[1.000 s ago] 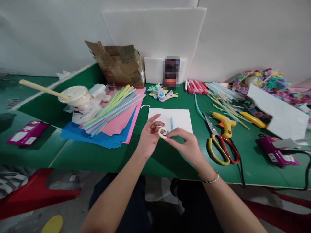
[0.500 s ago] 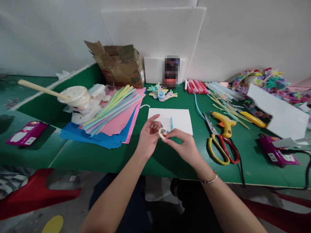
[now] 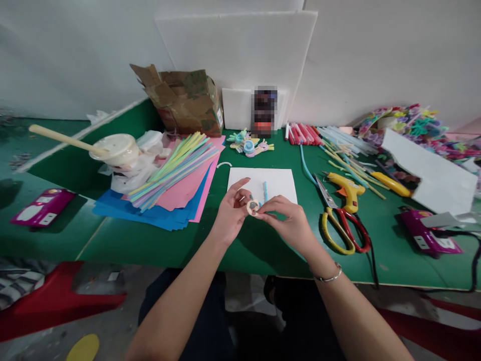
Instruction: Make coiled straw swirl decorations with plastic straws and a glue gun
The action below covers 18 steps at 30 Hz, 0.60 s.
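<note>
Between my two hands is a small cream ring (image 3: pixel 252 206), fuzzy like a bent pipe cleaner, with a greyish middle. My left hand (image 3: pixel 230 218) pinches its left side, index finger raised above it. From the right, the fingertips of my right hand (image 3: pixel 286 216) close on its edge. A bit of blue shows beside those fingertips; whether it joins the ring I cannot tell. Behind my hands lies a white board (image 3: pixel 240 175) bearing a twisted light-blue piece (image 3: pixel 265 190). Farther back rests a cluster of pastel pipe-cleaner shapes (image 3: pixel 248 146).
Scissors (image 3: pixel 332 215) and a yellow glue gun (image 3: pixel 347 190) lie to the right, near a purple power strip (image 3: pixel 428 233). Pastel pipe cleaners (image 3: pixel 176 168) sit on coloured sheets at left, beside a lidded tub (image 3: pixel 116 150). A cardboard box (image 3: pixel 191 105) stands behind.
The ring has turned slightly so its grey middle faces me more. My right hand has shifted a little to the right and down; its fingers still hold the edge.
</note>
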Tool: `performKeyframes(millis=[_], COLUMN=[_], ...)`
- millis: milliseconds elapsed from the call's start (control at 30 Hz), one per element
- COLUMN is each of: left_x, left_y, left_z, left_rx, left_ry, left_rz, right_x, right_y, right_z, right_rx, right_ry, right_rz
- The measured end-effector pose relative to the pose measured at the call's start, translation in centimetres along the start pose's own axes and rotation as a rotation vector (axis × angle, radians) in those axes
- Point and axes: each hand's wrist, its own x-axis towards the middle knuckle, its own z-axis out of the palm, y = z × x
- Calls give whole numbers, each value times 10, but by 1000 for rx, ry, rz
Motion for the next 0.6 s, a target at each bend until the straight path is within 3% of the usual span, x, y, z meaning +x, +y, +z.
performKeyframes(millis=[233, 467, 600], left_x=[0, 2, 2], left_y=[0, 1, 1], left_z=[-3, -7, -6], left_rx=[-12, -50, -28], left_ry=[-147, -235, -187], left_rz=[-180, -280, -235], right_x=[1, -2, -2], right_y=[9, 9, 9], right_z=[-13, -14, -10], right_rx=[-200, -289, -271], right_ry=[-48, -54, -46], right_rz=[-259, -343, -292])
